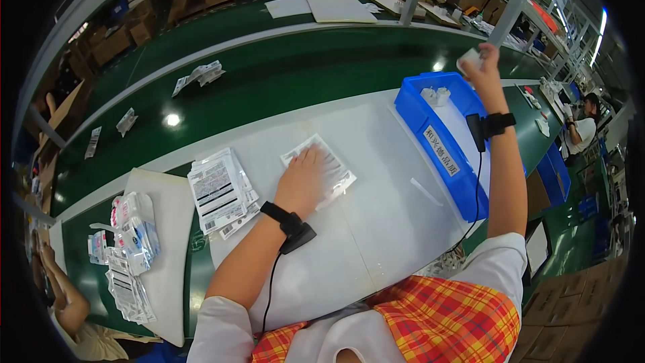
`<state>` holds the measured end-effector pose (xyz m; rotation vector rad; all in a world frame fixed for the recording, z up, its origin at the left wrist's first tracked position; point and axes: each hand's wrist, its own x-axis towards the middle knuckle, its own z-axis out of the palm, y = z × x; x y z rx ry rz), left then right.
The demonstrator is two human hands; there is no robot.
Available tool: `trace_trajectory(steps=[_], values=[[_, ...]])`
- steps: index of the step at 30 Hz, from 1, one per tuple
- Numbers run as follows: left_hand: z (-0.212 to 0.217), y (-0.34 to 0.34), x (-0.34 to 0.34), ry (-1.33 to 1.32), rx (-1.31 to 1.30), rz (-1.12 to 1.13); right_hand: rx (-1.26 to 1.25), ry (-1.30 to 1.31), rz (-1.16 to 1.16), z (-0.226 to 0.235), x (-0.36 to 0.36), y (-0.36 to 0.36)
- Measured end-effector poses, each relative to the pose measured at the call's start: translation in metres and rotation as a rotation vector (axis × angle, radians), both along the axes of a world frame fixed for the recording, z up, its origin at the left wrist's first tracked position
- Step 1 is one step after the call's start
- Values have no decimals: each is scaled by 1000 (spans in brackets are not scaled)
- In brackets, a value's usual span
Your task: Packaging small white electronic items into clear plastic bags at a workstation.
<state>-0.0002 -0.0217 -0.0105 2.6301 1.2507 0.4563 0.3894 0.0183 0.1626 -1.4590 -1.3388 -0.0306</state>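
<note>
The left hand (302, 180) lies flat on a packet (338, 169) mid-frame; the right hand (486, 72), upper right, grasps a white piece (468, 62).

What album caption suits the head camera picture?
At a white worktop, the left hand rests on a printed pouch; the right hand holds a small white object near a blue bin.

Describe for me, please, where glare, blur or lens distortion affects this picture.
Head view: bright glare spots on the green surface; left hand smeared along its right side, while the blue bin looks fairly crisp; the long rail bends under the fisheye lens, and the corners fall to black; a strip light shines white at upper right.
</note>
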Motion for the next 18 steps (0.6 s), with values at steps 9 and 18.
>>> trace_trajectory(steps=[9,18], values=[[-6,4,-8,-18,24,24,-473,712,911,-73,-202,-38],[-11,13,-18,-246,-216,92,-621,-456,652,-118,-221,-73]])
